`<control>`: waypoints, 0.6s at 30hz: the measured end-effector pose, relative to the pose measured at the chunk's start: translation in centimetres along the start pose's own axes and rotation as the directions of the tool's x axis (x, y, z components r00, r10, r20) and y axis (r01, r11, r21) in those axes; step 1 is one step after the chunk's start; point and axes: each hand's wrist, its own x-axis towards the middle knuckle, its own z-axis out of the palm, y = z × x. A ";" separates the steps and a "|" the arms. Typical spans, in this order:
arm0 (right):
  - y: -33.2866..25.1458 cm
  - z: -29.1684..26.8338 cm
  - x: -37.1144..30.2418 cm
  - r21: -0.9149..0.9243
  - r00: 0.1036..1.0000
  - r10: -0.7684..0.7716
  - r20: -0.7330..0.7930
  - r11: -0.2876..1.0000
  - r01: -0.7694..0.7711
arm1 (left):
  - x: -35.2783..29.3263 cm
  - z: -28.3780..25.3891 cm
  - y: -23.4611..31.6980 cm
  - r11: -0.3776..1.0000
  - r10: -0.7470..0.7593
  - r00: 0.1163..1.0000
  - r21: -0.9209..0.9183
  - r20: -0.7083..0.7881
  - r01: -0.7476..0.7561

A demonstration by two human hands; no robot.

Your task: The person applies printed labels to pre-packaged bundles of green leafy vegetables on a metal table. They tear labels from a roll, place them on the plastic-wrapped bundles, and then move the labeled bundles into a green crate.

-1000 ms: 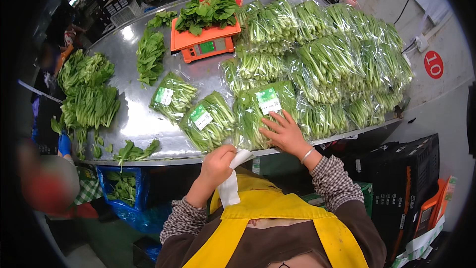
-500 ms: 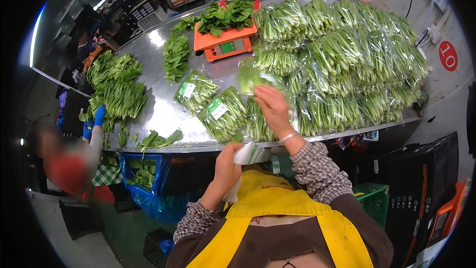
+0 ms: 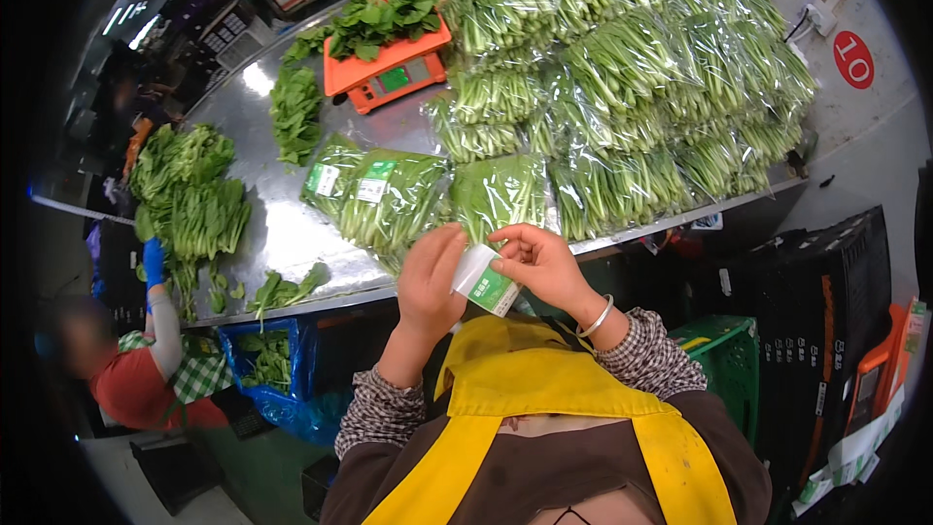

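Note:
My left hand (image 3: 430, 277) is closed on a strip of white-and-green labels (image 3: 491, 288) in front of my yellow apron, at the table's near edge. My right hand (image 3: 546, 270) has its thumb and bent fingers pinched at the strip's upper right corner. Just beyond both hands lies a clear bag of leafy greens (image 3: 501, 192) with no label showing on it. To its left are two bags bearing labels, a nearer labelled bag (image 3: 394, 209) and a farther labelled bag (image 3: 328, 175), pressed against each other.
Bagged greens (image 3: 632, 87) are piled on the right of the metal table (image 3: 282, 233). An orange scale (image 3: 394, 78) carries loose greens. At left, a co-worker's blue-gloved hand (image 3: 153, 261) is beside more greens (image 3: 199, 214). A blue-lined bin (image 3: 301, 350) and a green crate (image 3: 724, 360) stand below.
My right hand has come back from over the bags to the label strip. A bag now lies flat before me, and the two labelled bags sit closer together. The view has shifted.

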 end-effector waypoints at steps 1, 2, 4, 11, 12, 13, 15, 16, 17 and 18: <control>0.1 -0.1 -0.3 -0.018 1.000 0.007 -0.026 1.000 -0.008 | -0.4 0.8 -0.3 0.994 -0.036 0.997 -0.096 0.066 0.043; 0.1 -0.1 -0.4 -0.039 0.999 0.013 -0.045 0.999 -0.015 | -0.9 1.6 -0.8 0.979 -0.068 0.989 -0.185 0.129 0.092; 0.1 -0.1 -0.8 -0.056 0.995 0.035 -0.093 0.998 -0.041 | -1.7 2.6 -1.1 0.888 -0.202 0.943 -0.356 0.265 0.291; 0.6 -0.6 0.5 -0.251 0.988 0.016 -0.150 0.967 -0.054 | -3.8 4.6 -2.7 0.699 -0.428 0.813 -0.427 0.394 0.574; 0.4 -0.5 1.0 -0.337 0.977 -0.138 -0.163 0.938 0.076 | -3.9 4.6 -2.9 0.687 -0.438 0.808 -0.433 0.395 0.584; 0.2 -0.3 1.5 -0.422 0.944 -0.290 -0.160 0.884 0.200 | -3.8 4.5 -3.1 0.674 -0.448 0.802 -0.440 0.396 0.593; 0.1 -0.4 2.6 -0.473 0.858 -0.461 -0.227 0.822 0.316 | -3.6 4.2 -3.7 0.690 -0.479 0.763 -0.351 0.434 0.633; 0.0 -0.9 3.6 -0.352 0.818 -0.460 -0.345 0.871 0.342 | -3.5 3.9 -4.2 0.712 -0.501 0.727 -0.255 0.469 0.655; -0.1 -1.5 4.8 -0.224 0.771 -0.437 -0.463 0.899 0.375 | -3.7 3.6 -4.7 0.730 -0.522 0.688 -0.153 0.503 0.666; -0.4 -2.4 5.6 -0.108 0.750 -0.357 -0.557 0.926 0.361 | -4.1 3.5 -5.3 0.711 -0.550 0.674 -0.147 0.493 0.688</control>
